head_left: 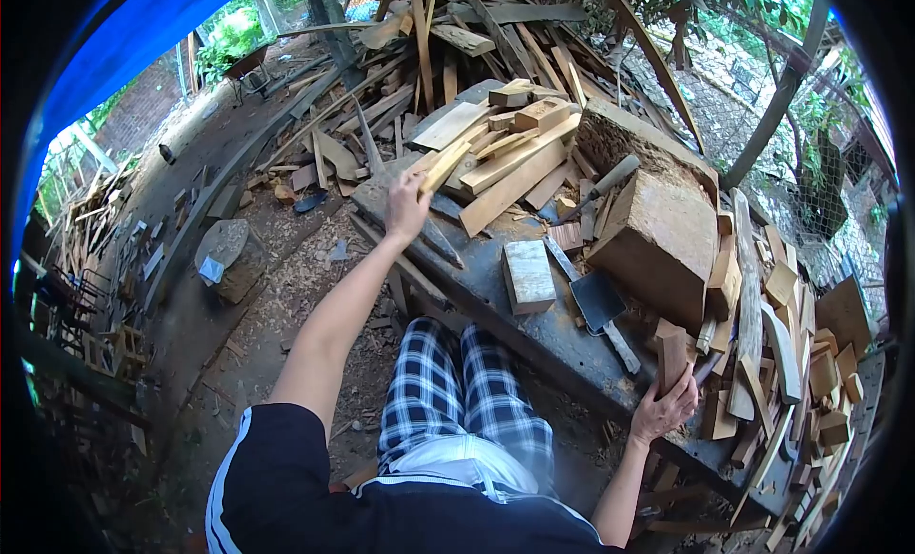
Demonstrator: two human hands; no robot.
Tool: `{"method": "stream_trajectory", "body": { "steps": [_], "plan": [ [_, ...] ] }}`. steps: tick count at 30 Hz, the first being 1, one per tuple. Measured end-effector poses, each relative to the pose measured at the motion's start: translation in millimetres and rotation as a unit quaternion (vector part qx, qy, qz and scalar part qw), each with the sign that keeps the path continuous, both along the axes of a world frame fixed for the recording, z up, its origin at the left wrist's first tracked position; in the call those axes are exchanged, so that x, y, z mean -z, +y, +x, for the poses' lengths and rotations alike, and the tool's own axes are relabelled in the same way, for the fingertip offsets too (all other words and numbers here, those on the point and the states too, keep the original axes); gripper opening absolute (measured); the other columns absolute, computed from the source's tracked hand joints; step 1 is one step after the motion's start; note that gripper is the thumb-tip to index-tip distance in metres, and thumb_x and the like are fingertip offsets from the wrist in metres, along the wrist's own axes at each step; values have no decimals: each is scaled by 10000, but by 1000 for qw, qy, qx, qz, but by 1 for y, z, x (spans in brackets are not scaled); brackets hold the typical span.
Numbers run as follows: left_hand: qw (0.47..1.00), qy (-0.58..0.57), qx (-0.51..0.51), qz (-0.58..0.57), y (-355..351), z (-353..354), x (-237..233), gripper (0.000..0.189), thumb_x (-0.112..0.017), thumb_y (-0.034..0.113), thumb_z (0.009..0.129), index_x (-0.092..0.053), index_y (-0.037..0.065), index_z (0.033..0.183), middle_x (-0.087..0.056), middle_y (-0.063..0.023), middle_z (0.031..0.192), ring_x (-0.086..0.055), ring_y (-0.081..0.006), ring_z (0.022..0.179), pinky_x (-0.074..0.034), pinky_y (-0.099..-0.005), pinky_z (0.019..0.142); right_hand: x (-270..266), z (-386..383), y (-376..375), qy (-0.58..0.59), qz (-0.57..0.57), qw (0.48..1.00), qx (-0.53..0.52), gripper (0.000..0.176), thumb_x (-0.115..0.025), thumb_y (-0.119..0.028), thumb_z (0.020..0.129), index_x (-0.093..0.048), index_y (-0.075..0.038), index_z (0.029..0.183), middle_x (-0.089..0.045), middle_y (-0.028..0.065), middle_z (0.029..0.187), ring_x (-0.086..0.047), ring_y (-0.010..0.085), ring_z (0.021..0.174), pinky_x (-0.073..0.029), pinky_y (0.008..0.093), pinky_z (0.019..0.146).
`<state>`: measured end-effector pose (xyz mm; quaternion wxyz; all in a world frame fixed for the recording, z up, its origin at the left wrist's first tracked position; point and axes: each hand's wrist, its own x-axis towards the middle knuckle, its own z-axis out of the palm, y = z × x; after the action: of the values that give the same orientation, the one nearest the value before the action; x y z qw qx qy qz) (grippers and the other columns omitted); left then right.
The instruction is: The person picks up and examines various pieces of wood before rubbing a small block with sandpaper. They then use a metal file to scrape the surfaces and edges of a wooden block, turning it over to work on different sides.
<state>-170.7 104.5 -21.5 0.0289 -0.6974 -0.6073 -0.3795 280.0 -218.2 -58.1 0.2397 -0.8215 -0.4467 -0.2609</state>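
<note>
My left hand [408, 211] reaches over the far left edge of the workbench [481, 277], its fingers closed around a pale strip of wood [444, 167] that points away from me. Other cut wood pieces [515, 187] lie just right of that strip. At the bench's near right edge, my right hand [662, 411] grips an upright brown wood block [671, 352]. Between my hands are a squared pale block [529, 276] and a tool with a dark, flat, square blade [598, 301]. A large, box-like wood block [658, 235] stands behind that tool.
Stacked offcuts [820, 363] crowd the bench's right end. Behind the bench rises a heap of scrap boards [477, 39]. A tree stump [229, 263] with a light blue scrap on top stands left, on ground strewn with chips. A wire fence [829, 192] runs at the right.
</note>
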Motion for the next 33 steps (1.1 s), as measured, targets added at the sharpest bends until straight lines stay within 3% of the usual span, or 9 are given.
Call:
{"method": "stream_trajectory", "body": {
  "steps": [6,10,13,18,21,24,26,29,33],
  "plan": [
    [991,121,-36,44,-35,31,-11,403,-722,244,839,-656,99,1209,-537,-90,1117,-484,-300,1130,-441,-406,937,-2,-1,-1,1,-5,1000,6,728,-749,-221,779,-462,-179,1446,-510,75,1253,-477,296,1201,-377,458,1007],
    [988,107,104,-45,-14,52,-13,413,-654,291,900,-563,87,1248,-620,-127,1092,-574,-322,1095,-473,-418,945,1,0,0,-1,6,1000,5,721,-749,-204,770,-473,-180,1436,-520,74,1230,-481,297,1197,-379,457,1008],
    [948,50,26,-314,-4,82,-30,450,-650,363,894,-480,67,1186,-653,-182,1157,-619,-390,1097,-508,-480,882,-2,-2,0,9,4,1000,5,717,-756,-177,743,-496,-149,1411,-526,77,1232,-480,291,1195,-375,448,1008],
    [959,57,104,-258,-8,98,-14,450,-655,366,881,-447,79,1159,-599,-203,1201,-594,-379,1132,-497,-474,902,-4,-2,0,18,15,1000,8,710,-759,-158,730,-512,-150,1396,-531,75,1213,-484,289,1190,-377,454,1012],
    [997,44,0,-70,11,106,8,427,-615,367,909,-471,98,1206,-438,-130,1268,-551,-363,1160,-503,-491,891,-4,-1,-1,19,23,1000,-7,700,-770,-151,726,-523,-137,1381,-536,75,1201,-489,285,1191,-376,461,1027],
    [971,71,24,-229,19,107,-16,418,-616,371,910,-518,87,1201,-455,-142,1243,-556,-358,1157,-511,-507,887,-4,-1,-1,24,30,999,-11,680,-770,-153,734,-533,-131,1371,-541,72,1195,-496,282,1187,-382,461,1023],
    [968,84,28,-233,7,118,-35,421,-661,354,880,-557,82,1183,-464,-144,1250,-563,-359,1153,-519,-520,881,-4,1,0,23,33,999,-13,672,-771,-153,735,-540,-129,1365,-544,70,1189,-500,279,1183,-386,458,1019],
    [963,212,87,-144,-4,125,-9,694,-751,281,797,-425,67,1370,-497,-198,1270,-606,-389,1099,-545,-497,862,-5,-2,0,24,38,999,-7,660,-771,-151,734,-550,-126,1355,-550,65,1181,-507,274,1177,-392,453,1013],
    [940,223,102,-235,-7,132,-12,935,-778,253,745,-237,75,1487,-624,-269,1148,-657,-431,993,-548,-510,857,-7,-2,-1,31,36,999,-8,662,-768,-147,724,-558,-136,1352,-552,58,1180,-512,267,1180,-392,444,1011]
  ]
}}
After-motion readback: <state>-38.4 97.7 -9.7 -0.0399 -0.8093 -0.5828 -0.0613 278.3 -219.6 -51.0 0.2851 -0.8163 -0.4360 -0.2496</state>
